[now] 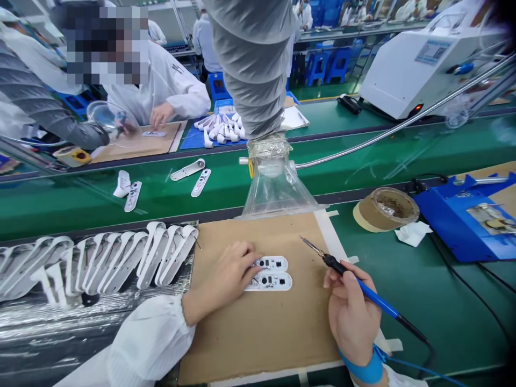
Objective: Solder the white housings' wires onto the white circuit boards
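Left hand lies over the left ends of two white panels with small dark parts, fingers bent and close together; cannot tell whether it pinches anything there. Right hand pinches a blue-handled soldering iron between thumb and fingers, tip angled far-left, apart from the panels. Blue band round the right wrist. Panels lie side by side, long edges adjacent, on brown cardboard upon the green surface. Left of the cardboard: a row of white curved casings on a shiny sheet. Right: tape roll, crumpled white tissue, blue device. Far side: clear hood below a grey duct; a co-worker in white sits beyond, far left.
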### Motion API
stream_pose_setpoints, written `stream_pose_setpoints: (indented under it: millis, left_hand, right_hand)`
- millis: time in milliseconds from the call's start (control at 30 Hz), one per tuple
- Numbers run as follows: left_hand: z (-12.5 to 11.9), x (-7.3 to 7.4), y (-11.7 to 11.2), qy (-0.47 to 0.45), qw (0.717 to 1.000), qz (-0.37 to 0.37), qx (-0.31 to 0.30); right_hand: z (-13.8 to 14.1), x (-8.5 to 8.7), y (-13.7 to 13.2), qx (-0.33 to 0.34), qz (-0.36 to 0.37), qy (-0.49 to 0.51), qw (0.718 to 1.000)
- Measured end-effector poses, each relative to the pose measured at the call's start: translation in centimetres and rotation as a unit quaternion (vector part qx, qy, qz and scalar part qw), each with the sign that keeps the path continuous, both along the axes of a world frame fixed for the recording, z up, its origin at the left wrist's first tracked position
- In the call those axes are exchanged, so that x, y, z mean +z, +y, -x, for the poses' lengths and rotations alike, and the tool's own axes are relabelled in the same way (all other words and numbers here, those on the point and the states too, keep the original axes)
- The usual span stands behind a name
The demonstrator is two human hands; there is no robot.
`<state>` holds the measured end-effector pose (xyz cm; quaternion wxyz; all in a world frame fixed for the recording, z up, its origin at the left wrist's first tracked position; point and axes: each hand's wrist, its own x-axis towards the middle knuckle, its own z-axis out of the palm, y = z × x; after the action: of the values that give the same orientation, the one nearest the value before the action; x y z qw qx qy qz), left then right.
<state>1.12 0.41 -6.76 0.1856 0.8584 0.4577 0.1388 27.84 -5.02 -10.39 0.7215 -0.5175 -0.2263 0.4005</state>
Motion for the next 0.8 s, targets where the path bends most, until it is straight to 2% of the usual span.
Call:
stream_pose_setpoints:
  millis: [100,200,333,433,533,633,733,800]
  left_hand:
    - [-0.9,0.6,-2.2,-0.015,0.999,0.029,-0.026]
    - [0.2,1.4,-2.4,-0.012,0.999,0.012,-0.031]
    - [5.6,2.7,0.1,0.08,0.988,-0.121,0.061]
    - [10.3,3.3,2.3,0.171,0.971,-0.14,0.094]
    - [12.7,3.7,3.6,0.225,0.963,-0.123,0.083]
    - [12.8,4.2,4.2,0.199,0.971,-0.107,0.078]
    - [11.4,4.8,4.3,0.113,0.98,-0.112,0.118]
    - [10.2,4.7,4.2,0.069,0.977,-0.139,0.15]
  right_hand:
    - [0.0,0.2,-0.1,0.002,0.001,-0.002,1.0]
    - [0.0,0.5,-0.2,-0.009,0.001,-0.001,1.0]
    - [0.0,0.7,-0.2,-0.004,0.001,0.009,1.0]
    - [0.0,0.8,-0.2,0.003,0.005,0.012,1.0]
    - [0.0,0.7,-0.2,0.002,0.021,0.008,1.0]
    - [0.0,0.6,-0.2,0.004,0.026,0.005,1.0]
    - [0.0,0.4,-0.1,0.006,0.014,-0.001,1.0]
    - [0.0,0.4,-0.1,0.002,0.004,-0.007,1.0]
